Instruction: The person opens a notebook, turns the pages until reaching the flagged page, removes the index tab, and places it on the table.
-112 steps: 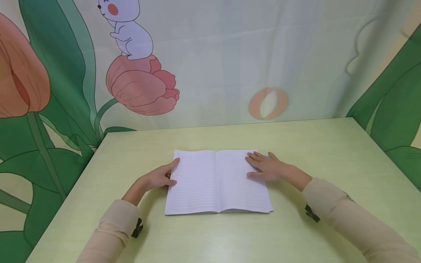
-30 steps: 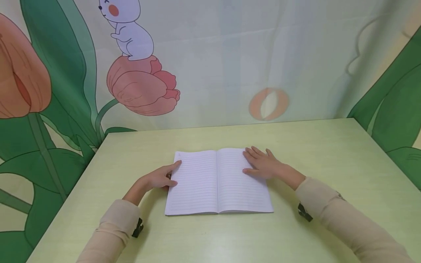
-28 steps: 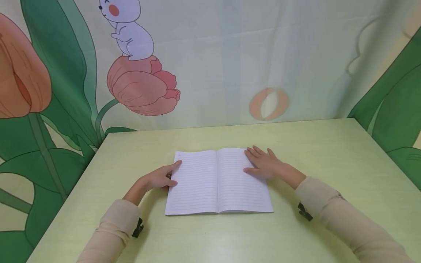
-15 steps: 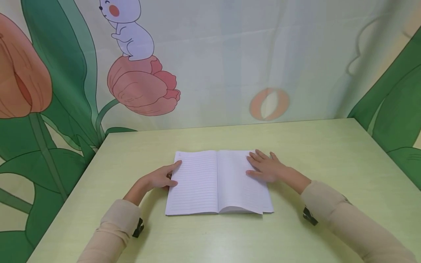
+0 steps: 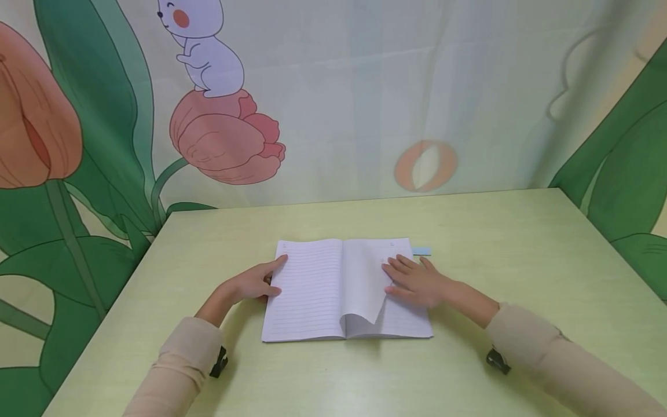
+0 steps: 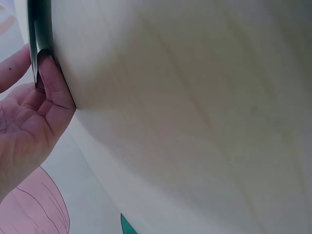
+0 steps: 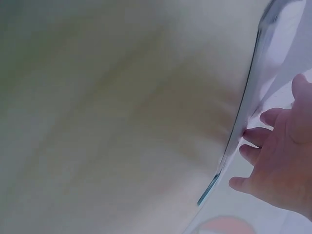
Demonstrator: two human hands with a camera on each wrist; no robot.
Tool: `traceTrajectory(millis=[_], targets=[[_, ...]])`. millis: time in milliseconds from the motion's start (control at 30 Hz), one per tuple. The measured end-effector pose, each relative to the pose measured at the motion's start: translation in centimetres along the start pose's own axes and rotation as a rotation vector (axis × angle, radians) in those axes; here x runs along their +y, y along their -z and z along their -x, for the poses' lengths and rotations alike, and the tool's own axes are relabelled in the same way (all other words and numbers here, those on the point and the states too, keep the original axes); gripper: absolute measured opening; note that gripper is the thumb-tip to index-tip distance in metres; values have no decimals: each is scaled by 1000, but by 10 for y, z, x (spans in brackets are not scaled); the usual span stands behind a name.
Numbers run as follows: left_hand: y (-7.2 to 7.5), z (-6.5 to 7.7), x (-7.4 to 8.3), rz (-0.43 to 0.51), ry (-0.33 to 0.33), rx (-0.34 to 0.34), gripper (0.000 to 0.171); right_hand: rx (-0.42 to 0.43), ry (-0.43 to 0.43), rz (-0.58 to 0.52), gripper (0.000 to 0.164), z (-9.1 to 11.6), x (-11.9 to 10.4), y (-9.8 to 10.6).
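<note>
An open lined notebook point(image 5: 312, 301) lies on the table in the head view. My left hand point(image 5: 254, 281) grips its left edge, thumb and index finger on top; in the left wrist view, other fingers of the left hand point(image 6: 34, 109) curl under that edge. My right hand point(image 5: 417, 282) touches the right-hand side with extended fingers. One loose page point(image 5: 365, 284) bows up from there, its near corner curled towards the spine. A blue tab point(image 5: 422, 251) juts from the right edge. In the right wrist view the right hand point(image 7: 280, 151) shows spread fingers beside the pages.
The pale green-yellow table point(image 5: 333, 382) carries the notebook near its middle. Behind it hangs a curtain point(image 5: 333, 116) printed with tulips, leaves and a white animal. Dark wrist devices show under both beige sleeves point(image 5: 542, 341).
My right hand first slid over the right-hand page, then came nearer the body. That page now bows up and curls leftwards, and the blue tab shows. The left hand keeps its place.
</note>
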State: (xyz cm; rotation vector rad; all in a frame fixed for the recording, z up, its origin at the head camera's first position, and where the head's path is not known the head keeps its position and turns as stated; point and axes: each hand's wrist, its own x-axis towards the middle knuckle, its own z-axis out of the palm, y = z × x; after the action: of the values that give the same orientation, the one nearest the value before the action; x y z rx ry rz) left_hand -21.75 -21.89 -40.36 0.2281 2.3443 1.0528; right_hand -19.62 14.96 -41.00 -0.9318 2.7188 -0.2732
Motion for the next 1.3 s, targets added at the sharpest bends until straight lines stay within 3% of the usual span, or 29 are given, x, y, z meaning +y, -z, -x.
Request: traceTrajectory(millis=[500,667,867,1033,1133,1300], targets=[[3,3,2,-5,-15,-18,70,-43,132,-125,70,-8,-41,-6],[3,2,2,91,38,-13,62,-77,157,-69,73,-18,-58,-8],[3,3,4,154,96,14,75,-151,167,47,71,-24,-73,-9],[3,5,4,176,92,16,75,-164,158,84,69,-24,-78,-7],[3,4,4,160,78,4,64,-162,160,90,69,-23,-79,-6],[2,2,1,121,12,-23,88,-165,155,95,68,-24,-75,-8]])
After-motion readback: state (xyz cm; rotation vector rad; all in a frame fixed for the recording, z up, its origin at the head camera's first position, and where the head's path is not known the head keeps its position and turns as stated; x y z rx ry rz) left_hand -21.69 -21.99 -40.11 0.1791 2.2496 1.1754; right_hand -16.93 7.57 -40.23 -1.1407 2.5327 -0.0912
